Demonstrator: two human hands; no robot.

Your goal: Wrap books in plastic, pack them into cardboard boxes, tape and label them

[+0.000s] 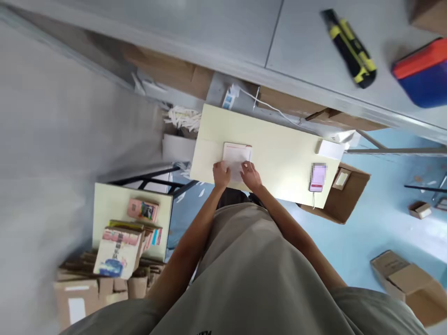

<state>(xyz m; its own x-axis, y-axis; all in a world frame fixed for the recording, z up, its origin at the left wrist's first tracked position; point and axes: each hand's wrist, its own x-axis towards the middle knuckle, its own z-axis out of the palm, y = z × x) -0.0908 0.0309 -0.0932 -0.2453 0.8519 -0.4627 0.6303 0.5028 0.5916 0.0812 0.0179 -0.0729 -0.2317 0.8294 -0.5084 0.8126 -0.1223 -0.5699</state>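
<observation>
A pale, book-shaped object with pinkish edging, which looks like a book, lies flat on the cream tabletop in front of me. Its near part looks whitish and hazy, perhaps a thin sheet or wrapping; I cannot tell which. My left hand is at its near left side, fingers curled in and closed on the edge. At the near right side my right hand is closed the same way, thumb and fingers bent together. Both fingertips are small and partly hidden.
A phone with a cable and a white box sit at the table's right end. Above is a grey shelf bearing a yellow-black box cutter. Stacked books stand lower left; open cartons lie right.
</observation>
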